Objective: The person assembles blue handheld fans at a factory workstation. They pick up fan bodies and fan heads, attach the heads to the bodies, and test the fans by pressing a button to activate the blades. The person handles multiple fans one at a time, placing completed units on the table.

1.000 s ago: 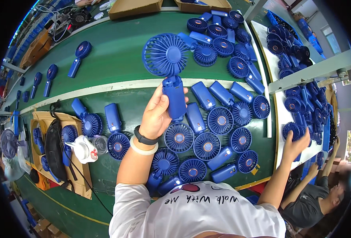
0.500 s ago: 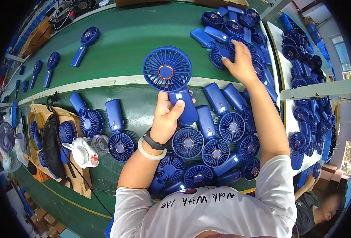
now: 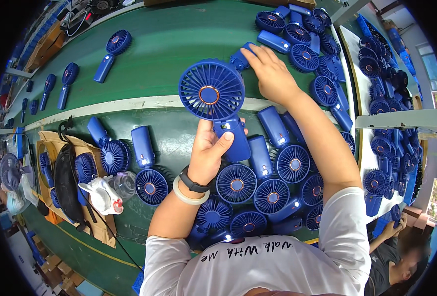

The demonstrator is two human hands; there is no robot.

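Note:
My left hand (image 3: 212, 145) is closed round the handle of a blue handheld fan (image 3: 209, 94), its round grille facing up toward me. A small display window shows on the neck above my thumb. My right hand (image 3: 272, 74), palm down, has its fingers on the handle of a second blue handheld fan (image 3: 241, 55). That fan's head is mostly hidden behind the first one. Below my hands, several similar fans (image 3: 236, 183) lie side by side on the near green surface (image 3: 179, 130), heads toward me.
A pile of blue fans (image 3: 304, 57) lies at the far right of the green belt (image 3: 179, 39); spaced-out fans (image 3: 112, 52) lie leftward. Cardboard (image 3: 105, 232) holds a black pouch (image 3: 66, 182) and a white item (image 3: 102, 195). A metal bar (image 3: 401, 120) juts in beside a fan-covered white table. A co-worker (image 3: 388, 261) sits at lower right.
My right hand has moved left from the pile, bringing a fan beside the one in my left hand. The left-hand fan stays in nearly the same place.

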